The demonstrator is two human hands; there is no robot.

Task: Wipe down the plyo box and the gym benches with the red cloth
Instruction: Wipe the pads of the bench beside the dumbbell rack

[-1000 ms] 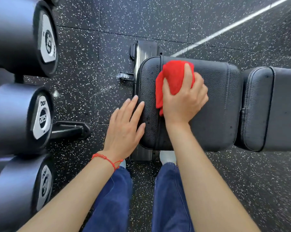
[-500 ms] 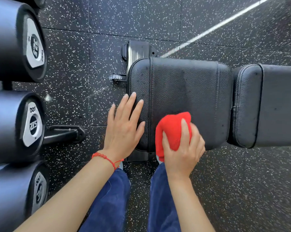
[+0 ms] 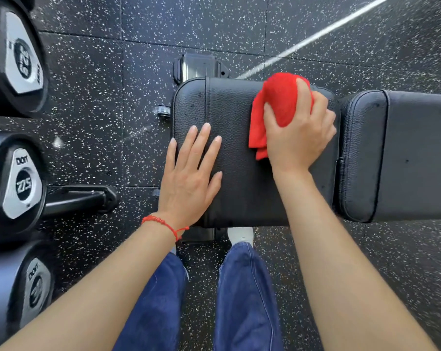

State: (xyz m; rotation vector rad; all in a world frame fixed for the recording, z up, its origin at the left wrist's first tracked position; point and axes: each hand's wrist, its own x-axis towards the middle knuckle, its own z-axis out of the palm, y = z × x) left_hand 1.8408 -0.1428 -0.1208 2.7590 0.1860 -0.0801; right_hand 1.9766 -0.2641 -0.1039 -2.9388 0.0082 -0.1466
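Note:
A black padded gym bench seat (image 3: 239, 188) lies right below me, and its longer back pad (image 3: 404, 153) runs off to the right. My right hand (image 3: 298, 133) grips the bunched red cloth (image 3: 277, 107) and presses it on the seat's far right corner. My left hand (image 3: 191, 173) lies flat with straight fingers on the seat's left side. No plyo box is in view.
Black dumbbells (image 3: 19, 188) on a rack fill the left edge, with a rack foot (image 3: 82, 198) sticking out on the speckled rubber floor (image 3: 87, 102). The bench's metal frame end (image 3: 199, 67) shows beyond the seat. My legs and a white shoe (image 3: 241, 235) stand at its near edge.
My right hand swept the cloth from the seat's far left to the near edge, then up to the far right corner. My left hand moved further onto the seat.

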